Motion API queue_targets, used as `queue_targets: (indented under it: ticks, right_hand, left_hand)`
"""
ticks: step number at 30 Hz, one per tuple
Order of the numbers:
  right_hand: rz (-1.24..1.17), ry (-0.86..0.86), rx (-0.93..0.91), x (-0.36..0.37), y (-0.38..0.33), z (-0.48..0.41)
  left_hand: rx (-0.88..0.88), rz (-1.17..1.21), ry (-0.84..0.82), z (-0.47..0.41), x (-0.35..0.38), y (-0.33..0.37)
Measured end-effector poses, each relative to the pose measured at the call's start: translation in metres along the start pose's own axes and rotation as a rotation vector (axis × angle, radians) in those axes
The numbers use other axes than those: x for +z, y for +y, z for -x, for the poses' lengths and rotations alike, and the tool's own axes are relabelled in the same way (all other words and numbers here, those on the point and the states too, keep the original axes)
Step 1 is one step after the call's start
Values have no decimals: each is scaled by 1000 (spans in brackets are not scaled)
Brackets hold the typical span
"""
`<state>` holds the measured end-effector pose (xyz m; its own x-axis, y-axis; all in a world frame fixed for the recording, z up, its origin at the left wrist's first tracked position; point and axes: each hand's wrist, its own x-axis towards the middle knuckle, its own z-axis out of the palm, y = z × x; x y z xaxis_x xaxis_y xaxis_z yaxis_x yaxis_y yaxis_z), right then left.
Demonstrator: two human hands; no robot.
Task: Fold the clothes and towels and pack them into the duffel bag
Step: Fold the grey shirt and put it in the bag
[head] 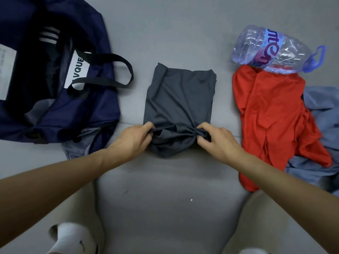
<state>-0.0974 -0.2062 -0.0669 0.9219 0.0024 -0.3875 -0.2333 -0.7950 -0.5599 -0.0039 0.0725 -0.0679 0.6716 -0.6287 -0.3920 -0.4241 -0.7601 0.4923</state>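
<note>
Grey garment (178, 99) lies folded on the floor (174, 180), the left hand (134, 139) and right hand (215, 140) each pinching a bunched near corner between thumb and curled fingers. Open navy duffel (77, 110) sits just left of the garment. Red shirt (271, 114) lies right of it over blue cloth (322, 105), a plastic bottle (275, 50) touching the shirt's far end.

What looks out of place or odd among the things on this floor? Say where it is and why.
The plastic bottle stands out. Dented and lying on its side, it rests on the far edge of the red garment, right of the grey garment. It is not clothing.
</note>
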Motion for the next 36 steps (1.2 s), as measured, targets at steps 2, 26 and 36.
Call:
queue_targets:
  ticks: [2, 26, 36]
  right_hand:
    - [-89, -40, 79, -1, -3, -7]
    - [332, 378, -255, 6, -7, 6]
    - [600, 74, -379, 27, 19, 1]
  left_hand:
    - [-44, 67, 1, -2, -1, -1]
    - [-276, 295, 24, -28, -6, 1]
    - [-1, -200, 366, -20, -8, 8]
